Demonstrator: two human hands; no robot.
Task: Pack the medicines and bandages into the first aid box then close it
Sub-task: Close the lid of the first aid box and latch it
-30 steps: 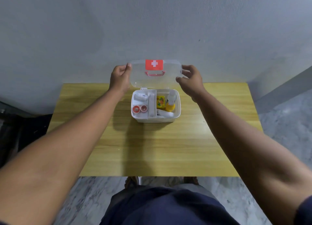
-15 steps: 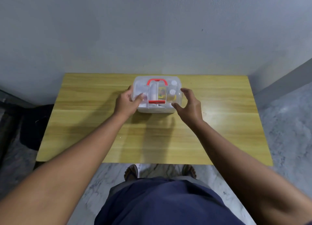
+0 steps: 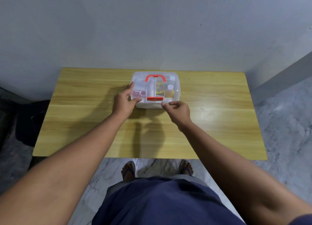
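Head view: first aid box [image 3: 157,89], lid down, on the counter's [image 3: 84,123] far middle.
Left hand [image 3: 124,101], grip apart, steadies its left front corner; right hand [image 3: 179,109], grip curled together on nothing, touches beside the red latch [image 3: 155,99]. Press that latch down while bracing.

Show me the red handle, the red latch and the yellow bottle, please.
red handle [image 3: 155,76]: head view, top bar.
red latch [image 3: 155,98]: head view, its middle.
yellow bottle [image 3: 169,93]: head view, yellow body seen through lid.
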